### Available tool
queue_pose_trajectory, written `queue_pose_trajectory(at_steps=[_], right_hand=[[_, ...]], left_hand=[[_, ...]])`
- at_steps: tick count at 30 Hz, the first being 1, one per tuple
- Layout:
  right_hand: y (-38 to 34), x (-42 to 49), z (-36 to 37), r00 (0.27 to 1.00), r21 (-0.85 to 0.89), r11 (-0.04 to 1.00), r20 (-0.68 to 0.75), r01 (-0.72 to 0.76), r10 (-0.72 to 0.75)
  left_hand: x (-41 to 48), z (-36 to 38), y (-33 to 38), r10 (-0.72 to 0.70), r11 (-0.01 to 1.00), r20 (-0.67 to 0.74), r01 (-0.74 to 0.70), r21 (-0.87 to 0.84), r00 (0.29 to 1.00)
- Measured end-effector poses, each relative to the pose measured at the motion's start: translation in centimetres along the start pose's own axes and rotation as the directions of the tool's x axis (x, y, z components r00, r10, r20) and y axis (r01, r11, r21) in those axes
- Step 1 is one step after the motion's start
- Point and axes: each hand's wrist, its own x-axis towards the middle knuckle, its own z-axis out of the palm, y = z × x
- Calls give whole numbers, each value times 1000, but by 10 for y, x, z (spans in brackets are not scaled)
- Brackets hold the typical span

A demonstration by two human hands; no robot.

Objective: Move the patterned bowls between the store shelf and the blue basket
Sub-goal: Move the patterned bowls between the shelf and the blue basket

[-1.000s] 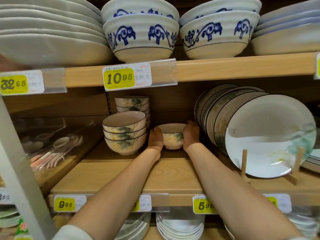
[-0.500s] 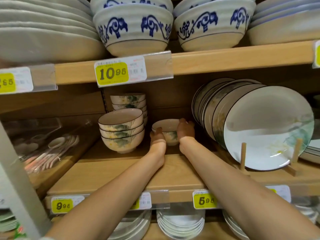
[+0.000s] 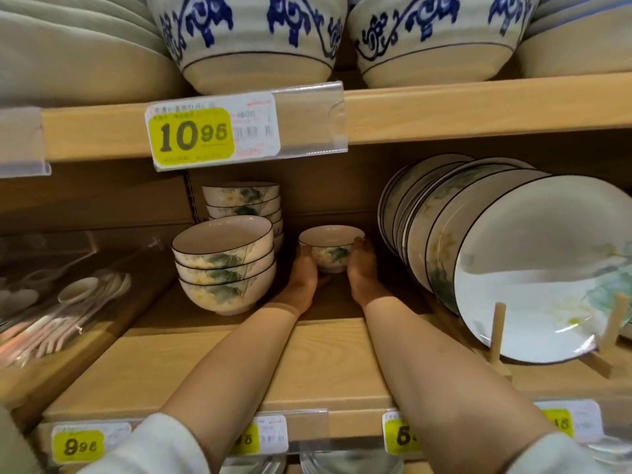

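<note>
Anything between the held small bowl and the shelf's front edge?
Nothing visible. The left hand and right hand hold the small bowl; the bowl stack left of it and the plates right of it only flank the path.

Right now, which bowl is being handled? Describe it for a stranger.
On the middle wooden shelf, look between the stack of floral bowls and the upright plates. The small floral bowl there is alone, unstacked, held between the left hand and right hand.

White bowl [image 3: 331,248], green-yellow floral pattern
</note>
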Motion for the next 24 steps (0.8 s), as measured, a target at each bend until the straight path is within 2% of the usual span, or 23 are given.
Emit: queue_pose_trajectory(at_steps=[7, 14, 24], right_hand=[[1, 20, 9, 1000, -38, 999, -13, 15, -15], [8, 37, 15, 999, 11, 1000, -35, 7, -6], [5, 39, 18, 998, -32, 999, -65, 14, -16]], left_hand=[[19, 5, 3, 15, 999, -13, -15, 35, 1000], [40, 7, -2, 25, 1000, -34, -24, 18, 999], [36, 8, 4, 27, 1000, -31, -27, 14, 999]])
